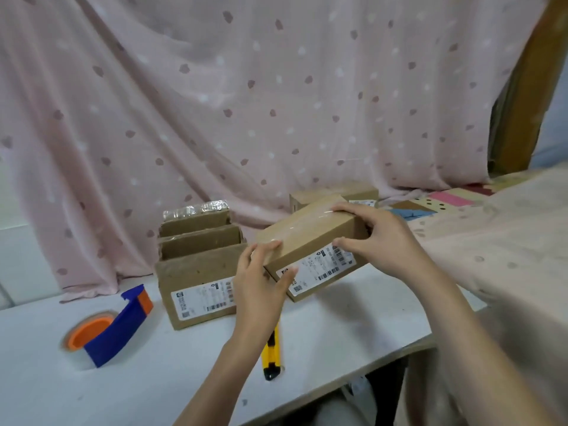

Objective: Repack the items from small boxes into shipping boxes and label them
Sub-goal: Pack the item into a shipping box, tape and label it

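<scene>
- While pink spotted curtain (246, 87) fills whole upper frame as backdrop, white table (338, 348) spans lower half, front edge running to lower right.
- Pink spotted cloth (491, 256) drapes over sth at right edge of frame; what's under it can't be told.
- Open shipping box (196, 272), brown cardboard, sits center-left on table; flaps stand up at back w/ clear tape on topmost one, white barcode label on front face.
- Sealed small box (310, 238), brown w/ clear tape along top and white barcode label on its near side, is at center frame, tilted, right end higher, held btwn both hands just right of open box. Whether its low corner touches table: can't tell.
- Third box (335, 193) behind it, partly hidden, near curtain.
- Tape dispenser (110, 327), blue body w/ orange hub, lies lower left on table, well apart from boxes.
- Right hand (378, 238) grips sealed box's right end, fingers curled over top, thumb on label side.
- Left hand (261, 281) grips left end, fingers on top edge, thumb over label.
- Yellow box cutter (272, 355) lies on table below left hand, partly hidden by forearm.
</scene>
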A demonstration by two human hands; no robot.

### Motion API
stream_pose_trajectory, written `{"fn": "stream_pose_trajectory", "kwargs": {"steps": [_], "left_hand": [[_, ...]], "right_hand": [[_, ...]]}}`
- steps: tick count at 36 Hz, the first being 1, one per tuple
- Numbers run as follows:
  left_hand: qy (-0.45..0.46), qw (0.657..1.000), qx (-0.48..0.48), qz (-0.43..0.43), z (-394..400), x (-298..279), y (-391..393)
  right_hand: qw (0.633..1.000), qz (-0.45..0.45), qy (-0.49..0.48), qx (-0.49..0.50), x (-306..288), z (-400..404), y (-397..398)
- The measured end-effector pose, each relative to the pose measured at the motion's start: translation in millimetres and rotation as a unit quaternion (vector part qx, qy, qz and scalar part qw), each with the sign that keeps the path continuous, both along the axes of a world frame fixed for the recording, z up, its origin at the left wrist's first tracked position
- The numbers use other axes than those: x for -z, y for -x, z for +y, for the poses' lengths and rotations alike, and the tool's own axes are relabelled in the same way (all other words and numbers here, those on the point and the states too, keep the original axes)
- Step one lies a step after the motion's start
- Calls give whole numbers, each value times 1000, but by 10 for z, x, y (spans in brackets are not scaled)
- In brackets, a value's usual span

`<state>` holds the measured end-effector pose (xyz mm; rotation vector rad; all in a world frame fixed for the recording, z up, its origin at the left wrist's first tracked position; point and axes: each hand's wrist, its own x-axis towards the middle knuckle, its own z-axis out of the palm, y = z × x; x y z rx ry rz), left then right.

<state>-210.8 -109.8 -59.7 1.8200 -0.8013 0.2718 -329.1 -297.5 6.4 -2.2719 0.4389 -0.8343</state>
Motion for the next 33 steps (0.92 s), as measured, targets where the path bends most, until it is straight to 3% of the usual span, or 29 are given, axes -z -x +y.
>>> {"fn": "stream_pose_trajectory", "kwargs": {"steps": [8, 12, 23, 27, 33], "left_hand": [[-81, 996, -43, -23, -410, 82, -299], [-151, 981, -74, -91, -485, 75, -433], [-203, 974, 14, -101, -641, -276, -744], [-261, 957, 21, -127, -649, -338, -889], [-288, 948, 22, -132, -596, -450, -969]], "right_hand": [[991, 70, 110, 21, -128, -190, -482], [977, 111, 182, 21, -177, -186, -705], [918, 195, 344, -21, -146, -31, -1105], [923, 169, 343, -39, -41, 8, -1161], [968, 130, 203, -63, 118, -104, -1174]]}}
